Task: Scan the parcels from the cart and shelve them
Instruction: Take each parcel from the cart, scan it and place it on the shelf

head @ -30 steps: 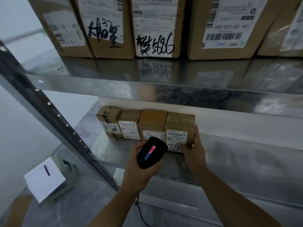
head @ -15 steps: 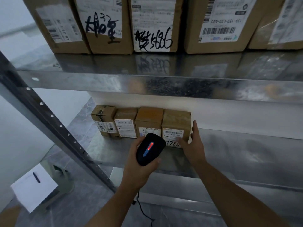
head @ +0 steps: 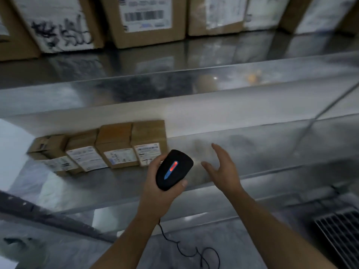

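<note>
Holding the black scanner (head: 173,172) in our left hand (head: 155,193), we have the fingers wrapped around its body and the thumb pressed on its lower right side. On top of the scanner a thin light strip glows red at the upper part and blue at the lower part. A thin black cable (head: 186,249) hangs from below this grip and lies in loose loops on the grey floor (head: 242,239).

Our right hand (head: 223,169) is just to the right of the scanner, not touching it. It is open, the fingers spread and a little curved, and it holds nothing. It is in the air above the metal shelf (head: 272,144).

To the upper left of the scanner grip, four small brown parcels (head: 101,150) stand in a row on the same shelf, side by side and touching, with their white labels facing us. The right one of the row (head: 148,140) is the nearest to the scanner; its lower corner is hidden behind our left fingers. The picture is blurred, so we cannot read the labels.

Far above both hands, on the upper shelf (head: 194,55), bigger boxes (head: 147,22) stand with white labels, one with black handwriting. At the lower right of the right arm there is a dark floor grate (head: 340,230).
</note>
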`<state>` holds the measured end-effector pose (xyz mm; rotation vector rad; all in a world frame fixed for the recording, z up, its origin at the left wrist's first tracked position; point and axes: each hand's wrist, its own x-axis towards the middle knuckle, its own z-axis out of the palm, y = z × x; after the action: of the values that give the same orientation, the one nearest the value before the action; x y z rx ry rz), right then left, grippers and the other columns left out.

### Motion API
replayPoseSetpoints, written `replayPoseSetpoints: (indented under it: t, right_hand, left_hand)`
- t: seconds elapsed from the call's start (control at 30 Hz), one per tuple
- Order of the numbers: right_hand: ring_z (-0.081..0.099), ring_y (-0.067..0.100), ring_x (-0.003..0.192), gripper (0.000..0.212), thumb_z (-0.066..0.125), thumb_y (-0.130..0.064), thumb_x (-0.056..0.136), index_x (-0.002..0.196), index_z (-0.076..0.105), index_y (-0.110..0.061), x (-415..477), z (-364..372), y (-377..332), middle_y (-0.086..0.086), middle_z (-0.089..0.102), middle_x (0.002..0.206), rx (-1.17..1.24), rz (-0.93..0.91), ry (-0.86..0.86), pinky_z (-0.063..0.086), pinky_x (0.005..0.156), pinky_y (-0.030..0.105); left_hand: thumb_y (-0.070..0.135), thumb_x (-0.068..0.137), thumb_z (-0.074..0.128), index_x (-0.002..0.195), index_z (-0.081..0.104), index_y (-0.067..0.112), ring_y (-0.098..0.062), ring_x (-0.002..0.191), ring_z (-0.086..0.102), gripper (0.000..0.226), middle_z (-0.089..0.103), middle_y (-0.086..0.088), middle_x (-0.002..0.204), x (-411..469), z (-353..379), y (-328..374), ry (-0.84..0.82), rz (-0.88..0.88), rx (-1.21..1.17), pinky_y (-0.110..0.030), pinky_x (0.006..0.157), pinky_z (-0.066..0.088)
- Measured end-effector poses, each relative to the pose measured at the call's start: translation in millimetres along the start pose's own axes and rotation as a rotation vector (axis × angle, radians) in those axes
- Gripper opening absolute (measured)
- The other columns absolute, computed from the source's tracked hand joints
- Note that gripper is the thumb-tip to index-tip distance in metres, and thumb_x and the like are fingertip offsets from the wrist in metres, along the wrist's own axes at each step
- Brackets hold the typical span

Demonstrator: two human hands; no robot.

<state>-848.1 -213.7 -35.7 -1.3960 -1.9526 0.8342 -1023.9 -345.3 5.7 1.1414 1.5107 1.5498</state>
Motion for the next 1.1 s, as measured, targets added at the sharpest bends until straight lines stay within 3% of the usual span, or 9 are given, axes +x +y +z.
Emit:
replayPoseSetpoints:
  t: [0.13, 0.2, 0.27, 0.5, 0.57, 0.63, 0.77, 0.97, 1.1]
  right_hand:
    - [0.039, 0.019, 0.143, 0.06, 0.067, -0.035, 0.094, 0.147, 0.048, -0.013, -12.5, -56.2, 27.6, 0.007, 0.044, 0.154, -0.034, -0.04, 0.104, 0.029, 0.114, 0.026]
    - [0.041, 0.019, 0.142, 0.057, 0.066, -0.036, 0.095, 0.145, 0.051, -0.013, -20.3, -85.4, 44.9, 0.008, 0.045, 0.153, -0.064, -0.048, 0.154, 0.031, 0.111, 0.025]
    - [0.042, 0.019, 0.141, 0.055, 0.064, -0.04, 0.096, 0.143, 0.054, -0.013, -30.0, -115.2, 64.2, 0.008, 0.047, 0.152, -0.094, -0.044, 0.192, 0.031, 0.109, 0.024]
    - [0.038, 0.018, 0.144, 0.055, 0.055, -0.043, 0.099, 0.146, 0.05, -0.015, -64.5, -219.6, 133.8, 0.005, 0.044, 0.154, -0.144, 0.038, 0.293, 0.033, 0.117, 0.034]
    - [0.034, 0.013, 0.145, 0.054, 0.058, -0.036, 0.099, 0.147, 0.048, -0.014, -78.5, -255.9, 156.9, 0.004, 0.042, 0.156, -0.177, 0.078, 0.337, 0.026, 0.117, 0.026]
    - [0.034, 0.016, 0.145, 0.053, 0.061, -0.032, 0.099, 0.147, 0.049, -0.012, -92.7, -291.7, 178.9, 0.004, 0.044, 0.155, -0.221, 0.113, 0.398, 0.022, 0.115, 0.021]
    - [0.036, 0.022, 0.146, 0.057, 0.056, -0.04, 0.097, 0.145, 0.051, -0.011, -127.5, -352.6, 218.6, 0.007, 0.045, 0.154, -0.272, 0.189, 0.493, 0.027, 0.119, 0.034]
    - [0.033, 0.017, 0.147, 0.052, 0.063, -0.031, 0.099, 0.146, 0.05, -0.013, -183.9, -419.6, 264.6, 0.005, 0.043, 0.155, -0.29, 0.31, 0.635, 0.024, 0.121, 0.032]
    - [0.031, 0.016, 0.148, 0.053, 0.061, -0.032, 0.099, 0.148, 0.048, -0.016, -212.3, -448.0, 287.9, 0.004, 0.04, 0.157, -0.294, 0.418, 0.709, 0.025, 0.121, 0.032]
  left_hand:
    - [0.037, 0.066, 0.083, 0.127, 0.052, 0.034, 0.0, 0.108, 0.065, 0.069, 0.065, 0.026, 0.116, 7.2, 55.5, 5.3, -0.084, 0.012, 0.004, -0.016, 0.083, 0.053]
    - [0.023, 0.069, 0.084, 0.127, 0.052, 0.033, 0.003, 0.106, 0.065, 0.066, 0.065, 0.022, 0.117, 9.0, 86.8, 8.5, -0.13, 0.024, -0.004, -0.013, 0.083, 0.052]
    - [0.017, 0.07, 0.081, 0.126, 0.051, 0.034, 0.005, 0.105, 0.064, 0.065, 0.065, 0.029, 0.114, 10.2, 120.2, 11.8, -0.175, 0.046, -0.003, -0.011, 0.082, 0.051]
    - [0.048, 0.058, 0.08, 0.124, 0.052, 0.038, 0.005, 0.101, 0.065, 0.073, 0.064, 0.037, 0.11, 6.4, 238.1, 32.4, -0.296, 0.062, -0.028, -0.01, 0.079, 0.05]
    - [0.05, 0.057, 0.08, 0.122, 0.053, 0.042, 0.003, 0.099, 0.066, 0.071, 0.065, 0.035, 0.109, 2.5, 280.3, 38.1, -0.333, 0.085, -0.03, -0.012, 0.08, 0.051]
    - [0.049, 0.058, 0.08, 0.121, 0.053, 0.044, 0.002, 0.099, 0.067, 0.069, 0.066, 0.033, 0.109, -4.1, 322.0, 43.6, -0.382, 0.108, -0.027, -0.012, 0.08, 0.052]
    - [0.033, 0.063, 0.083, 0.118, 0.053, 0.044, 0.004, 0.093, 0.067, 0.063, 0.067, 0.035, 0.105, -22.3, 401.3, 55.5, -0.515, 0.142, -0.037, -0.011, 0.077, 0.05]
    - [0.05, 0.057, 0.079, 0.118, 0.054, 0.044, 0.005, 0.098, 0.067, 0.066, 0.067, 0.034, 0.108, -49.3, 497.8, 67.9, -0.683, 0.141, -0.094, -0.009, 0.082, 0.048]
    - [0.03, 0.063, 0.084, 0.121, 0.055, 0.039, 0.005, 0.098, 0.067, 0.065, 0.07, 0.025, 0.109, -65.6, 545.4, 70.3, -0.783, 0.136, -0.115, -0.01, 0.082, 0.05]
